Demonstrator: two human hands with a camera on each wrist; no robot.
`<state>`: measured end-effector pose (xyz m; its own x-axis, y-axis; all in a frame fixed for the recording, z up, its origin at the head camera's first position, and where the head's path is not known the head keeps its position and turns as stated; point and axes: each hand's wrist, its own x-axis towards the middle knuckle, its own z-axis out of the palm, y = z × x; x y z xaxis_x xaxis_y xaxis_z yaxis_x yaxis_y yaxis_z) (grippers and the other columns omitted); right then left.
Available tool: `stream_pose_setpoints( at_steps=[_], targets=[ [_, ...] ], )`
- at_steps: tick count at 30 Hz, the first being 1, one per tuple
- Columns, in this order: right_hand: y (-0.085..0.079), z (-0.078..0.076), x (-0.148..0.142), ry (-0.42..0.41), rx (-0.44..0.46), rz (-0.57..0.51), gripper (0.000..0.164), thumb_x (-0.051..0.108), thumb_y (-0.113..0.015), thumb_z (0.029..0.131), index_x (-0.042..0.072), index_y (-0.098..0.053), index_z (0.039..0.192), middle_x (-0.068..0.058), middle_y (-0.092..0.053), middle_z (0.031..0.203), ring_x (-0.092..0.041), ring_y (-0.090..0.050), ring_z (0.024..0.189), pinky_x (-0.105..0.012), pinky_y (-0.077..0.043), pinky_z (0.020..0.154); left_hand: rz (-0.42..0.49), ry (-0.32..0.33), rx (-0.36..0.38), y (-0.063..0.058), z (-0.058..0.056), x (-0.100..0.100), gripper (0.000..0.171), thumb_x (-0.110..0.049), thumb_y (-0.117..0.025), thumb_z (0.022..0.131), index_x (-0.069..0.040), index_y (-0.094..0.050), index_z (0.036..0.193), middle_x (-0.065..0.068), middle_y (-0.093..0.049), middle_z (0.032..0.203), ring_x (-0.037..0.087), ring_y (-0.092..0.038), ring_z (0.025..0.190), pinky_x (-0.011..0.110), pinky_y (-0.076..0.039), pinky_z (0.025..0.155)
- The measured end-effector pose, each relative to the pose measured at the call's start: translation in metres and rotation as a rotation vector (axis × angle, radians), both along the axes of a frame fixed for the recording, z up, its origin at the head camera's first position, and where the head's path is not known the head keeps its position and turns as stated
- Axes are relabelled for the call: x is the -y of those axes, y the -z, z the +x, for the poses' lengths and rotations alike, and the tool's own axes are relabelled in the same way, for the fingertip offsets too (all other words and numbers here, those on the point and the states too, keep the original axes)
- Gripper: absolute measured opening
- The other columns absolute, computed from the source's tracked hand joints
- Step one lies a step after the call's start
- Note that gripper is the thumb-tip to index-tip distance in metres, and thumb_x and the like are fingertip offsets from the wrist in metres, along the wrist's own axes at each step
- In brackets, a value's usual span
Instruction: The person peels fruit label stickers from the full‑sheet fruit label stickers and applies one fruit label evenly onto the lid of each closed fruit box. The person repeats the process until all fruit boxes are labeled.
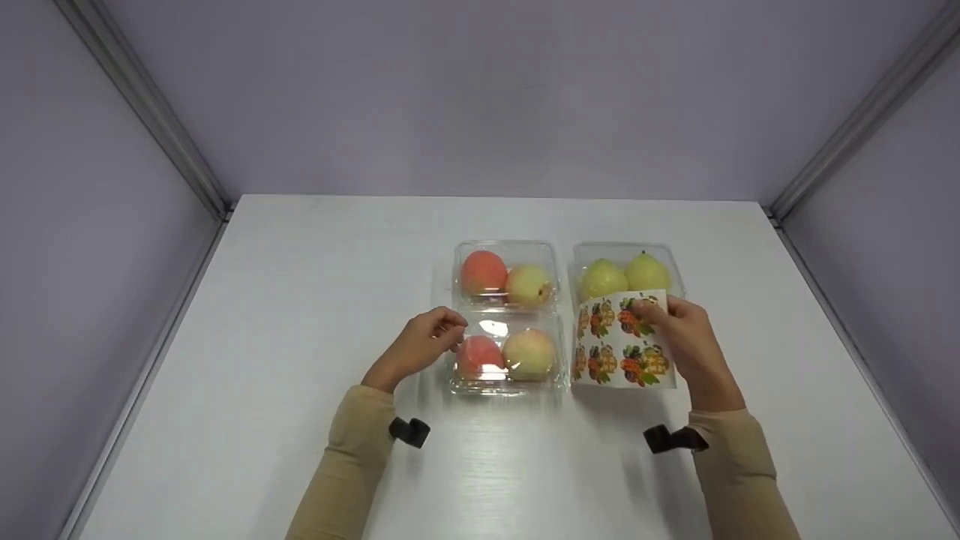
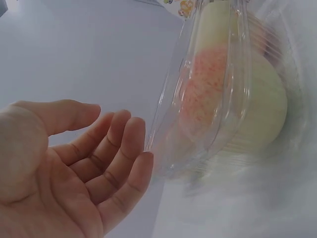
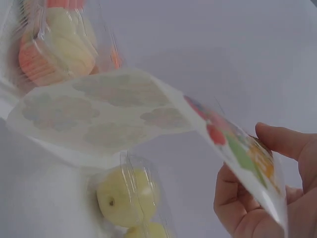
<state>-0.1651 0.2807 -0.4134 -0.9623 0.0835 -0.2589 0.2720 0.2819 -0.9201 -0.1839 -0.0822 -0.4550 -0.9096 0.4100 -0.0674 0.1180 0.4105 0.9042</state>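
Right hand's grip [image 1: 697, 345] pinches the sticker sheet [image 1: 622, 345] near its far right corner, above the tabletop's [image 1: 225, 435] right half, between the pear box [image 1: 609, 247] and the near edge; one-sided hold presumably leaves most stickers uncovered and lets it bow. Printed face tilts up toward the near edge; long axis seemingly parallel to that edge, bend makes this unsure. Left hand [image 1: 420, 345] loosely curled, holding nothing, just beside the nearer peach box [image 1: 502, 388].

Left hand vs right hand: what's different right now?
The left hand holds nothing, fingers loosely bent; the right hand pinches a fruit-printed sheet.
The left hand is beside the near peach box; the right hand is by the pear box.
Shared: both are bare.
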Motion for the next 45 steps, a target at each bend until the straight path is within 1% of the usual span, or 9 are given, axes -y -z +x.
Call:
stream_pose_setpoints(
  at_steps=[8,16,19,25,30,36,40,42,45],
  targets=[
    [-0.011,0.0,0.018,-0.044,-0.037,-0.058,0.04,0.033,-0.063,0.093,-0.001,-0.062,0.113,0.012,-0.07,0.076,-0.007,-0.07,0.072,-0.025,-0.058,0.068,0.019,0.032,-0.043,-0.004,0.005,-0.018,0.021,-0.011,-0.053,0.097,0.003,-0.06,0.111,0.02,-0.066,0.107,0.019,-0.061,0.091,0.022,-0.048,0.077],
    [-0.015,0.002,0.03,-0.084,-0.09,-0.073,0.019,0.025,-0.064,0.093,0.007,-0.068,0.099,0.012,-0.07,0.075,-0.007,-0.068,0.073,-0.025,-0.057,0.068,0.085,0.031,-0.108,-0.009,0.006,-0.05,0.016,-0.007,-0.055,0.095,0.001,-0.062,0.107,0.018,-0.067,0.103,0.017,-0.063,0.087,0.02,-0.052,0.078],
    [-0.015,0.003,0.035,-0.107,-0.102,-0.075,0.021,0.022,-0.063,0.093,0.004,-0.067,0.101,0.011,-0.07,0.076,-0.008,-0.068,0.073,-0.026,-0.057,0.069,0.11,0.03,-0.146,-0.012,0.006,-0.06,0.015,-0.006,-0.056,0.094,0.002,-0.062,0.106,0.018,-0.067,0.104,0.02,-0.065,0.09,0.022,-0.055,0.081],
    [-0.019,0.005,0.045,-0.168,-0.11,-0.069,0.02,0.019,-0.064,0.092,0.001,-0.068,0.101,0.012,-0.07,0.076,-0.008,-0.067,0.074,-0.027,-0.056,0.07,0.154,0.017,-0.284,-0.02,0.008,-0.074,0.015,-0.005,-0.056,0.094,0.004,-0.062,0.105,0.019,-0.068,0.104,0.028,-0.065,0.097,0.032,-0.056,0.088],
    [-0.02,0.005,0.053,-0.222,-0.112,-0.073,0.024,0.017,-0.064,0.092,-0.004,-0.066,0.103,0.011,-0.07,0.077,-0.008,-0.067,0.074,-0.027,-0.056,0.071,0.179,-0.004,-0.33,-0.027,0.009,-0.082,0.019,-0.007,-0.057,0.094,0.003,-0.061,0.109,0.018,-0.067,0.106,0.028,-0.064,0.101,0.039,-0.055,0.091],
    [-0.015,0.004,0.061,-0.242,-0.108,-0.042,0.027,0.017,-0.066,0.09,-0.007,-0.066,0.104,0.011,-0.07,0.077,-0.008,-0.067,0.075,-0.026,-0.055,0.071,0.155,-0.012,-0.387,-0.028,0.007,-0.087,0.019,-0.009,-0.058,0.094,0.0,-0.062,0.11,0.015,-0.067,0.111,0.026,-0.063,0.106,0.041,-0.053,0.094],
    [-0.012,0.004,0.066,-0.256,-0.122,-0.051,0.009,0.012,-0.066,0.089,0.004,-0.068,0.086,0.015,-0.068,0.072,-0.004,-0.064,0.072,-0.023,-0.054,0.07,0.131,0.015,-0.381,-0.028,0.007,-0.089,0.023,-0.011,-0.058,0.095,0.001,-0.063,0.114,0.015,-0.067,0.117,0.026,-0.061,0.112,0.042,-0.051,0.098],
    [-0.011,0.005,0.067,-0.257,-0.125,-0.052,0.014,0.011,-0.067,0.088,0.01,-0.063,0.075,0.015,-0.065,0.069,-0.002,-0.061,0.071,-0.022,-0.053,0.07,0.118,0.035,-0.373,-0.028,0.008,-0.09,0.026,-0.013,-0.059,0.095,0.0,-0.063,0.117,0.014,-0.067,0.12,0.026,-0.061,0.115,0.04,-0.05,0.101],
    [-0.011,0.006,0.068,-0.263,-0.118,-0.057,0.022,0.011,-0.067,0.088,0.016,-0.06,0.069,0.016,-0.064,0.068,-0.002,-0.06,0.071,-0.021,-0.052,0.071,0.105,0.063,-0.376,-0.027,0.009,-0.091,0.027,-0.014,-0.06,0.094,0.0,-0.065,0.117,0.014,-0.068,0.12,0.026,-0.061,0.118,0.038,-0.049,0.103]
  ],
)
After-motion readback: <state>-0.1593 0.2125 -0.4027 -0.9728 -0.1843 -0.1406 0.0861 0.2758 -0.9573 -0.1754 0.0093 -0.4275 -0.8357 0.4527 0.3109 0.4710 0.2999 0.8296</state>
